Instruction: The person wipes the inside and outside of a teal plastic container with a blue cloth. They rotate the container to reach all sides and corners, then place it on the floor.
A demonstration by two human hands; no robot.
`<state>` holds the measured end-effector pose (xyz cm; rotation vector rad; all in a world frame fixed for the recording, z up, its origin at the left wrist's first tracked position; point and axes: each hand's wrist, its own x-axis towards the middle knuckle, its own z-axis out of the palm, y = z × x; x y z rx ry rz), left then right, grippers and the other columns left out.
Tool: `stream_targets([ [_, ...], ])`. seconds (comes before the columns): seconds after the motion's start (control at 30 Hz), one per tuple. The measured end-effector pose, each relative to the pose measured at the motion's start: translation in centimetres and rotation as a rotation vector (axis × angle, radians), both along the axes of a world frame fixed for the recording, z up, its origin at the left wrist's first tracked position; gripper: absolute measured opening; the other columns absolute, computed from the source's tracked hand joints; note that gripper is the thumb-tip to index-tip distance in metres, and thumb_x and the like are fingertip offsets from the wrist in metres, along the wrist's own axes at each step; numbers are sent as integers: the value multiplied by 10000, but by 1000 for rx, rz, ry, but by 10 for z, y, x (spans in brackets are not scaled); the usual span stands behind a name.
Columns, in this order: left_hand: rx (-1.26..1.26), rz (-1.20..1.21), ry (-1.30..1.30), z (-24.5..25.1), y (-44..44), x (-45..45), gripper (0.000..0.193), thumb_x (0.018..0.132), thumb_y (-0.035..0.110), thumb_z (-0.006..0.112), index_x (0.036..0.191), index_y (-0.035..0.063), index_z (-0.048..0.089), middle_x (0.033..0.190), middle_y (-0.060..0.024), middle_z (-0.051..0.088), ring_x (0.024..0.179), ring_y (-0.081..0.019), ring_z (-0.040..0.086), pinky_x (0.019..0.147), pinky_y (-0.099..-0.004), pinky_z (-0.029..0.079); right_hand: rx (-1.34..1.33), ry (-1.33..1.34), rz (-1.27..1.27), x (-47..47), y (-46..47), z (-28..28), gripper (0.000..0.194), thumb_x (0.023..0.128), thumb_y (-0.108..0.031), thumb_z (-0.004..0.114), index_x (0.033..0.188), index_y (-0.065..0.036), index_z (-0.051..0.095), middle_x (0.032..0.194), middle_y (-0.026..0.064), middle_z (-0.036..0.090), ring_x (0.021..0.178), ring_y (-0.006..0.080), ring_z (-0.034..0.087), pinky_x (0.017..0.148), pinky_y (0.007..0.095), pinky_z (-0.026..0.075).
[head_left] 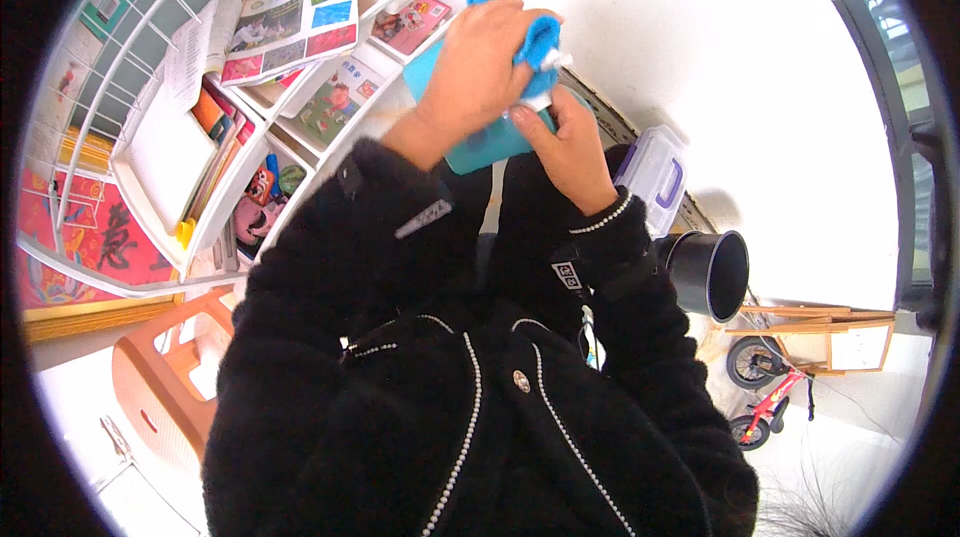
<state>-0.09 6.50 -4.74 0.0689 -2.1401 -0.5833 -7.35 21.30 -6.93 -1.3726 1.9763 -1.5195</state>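
Note:
My left hand (484, 60) is closed around a blue cloth (538, 47), whose one end sticks out above the knuckles and whose folded part hangs out on the thumb side. My right hand (566, 147) is just below and to the right, with its thumb and fingers pinching something white (537, 103) at the lower edge of the cloth; what this white thing is, I cannot tell. Beneath both hands lies a teal, flat-looking object (484, 143), partly hidden by them. Black fuzzy sleeves with bead trim cover both arms.
White shelf compartments (341, 147) with booklets and toys stand at the left, beside a white wire rack (112, 79). An orange plastic chair (161, 379) is lower left. At the right are a lidded clear box (651, 180), a black bin (724, 276) and a small red bike (772, 400).

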Motion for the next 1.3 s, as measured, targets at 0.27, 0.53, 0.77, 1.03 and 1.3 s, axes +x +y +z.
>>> stream_targets([
  [0.27,334,150,26,4,-43,-7,294,830,89,577,1123,111,596,972,-194,623,967,-425,575,843,-464,481,32,-58,36,1,-8,1,298,876,-250,658,1020,5,603,858,118,636,768,207,581,721,324,466],
  [0.53,-21,-150,31,-19,-6,3,437,669,-53,614,1073,115,599,1042,-121,602,1060,-359,536,955,-462,402,3,-78,-25,-9,-14,-8,370,823,-233,683,1081,5,564,914,148,628,832,208,605,744,333,473],
  [0.77,3,130,144,-32,-62,-19,361,768,18,573,1125,69,554,1043,-202,596,1004,-418,538,883,-489,428,18,-85,-29,-6,-15,-1,353,834,-189,670,1113,5,572,920,108,624,842,171,582,764,304,463],
  [1.03,416,-34,194,-8,-37,20,312,746,44,614,1054,96,603,987,-159,603,964,-381,574,850,-442,450,-132,5,-150,-10,-16,-5,443,811,-200,678,1159,38,543,1038,167,637,982,218,613,827,338,467],
  [1.3,-106,138,126,-15,-38,-10,324,740,37,621,1051,129,624,977,-139,604,940,-367,575,821,-444,461,-46,69,-145,-8,-6,2,478,783,-246,692,1178,-9,568,950,190,666,853,277,656,759,351,495],
])
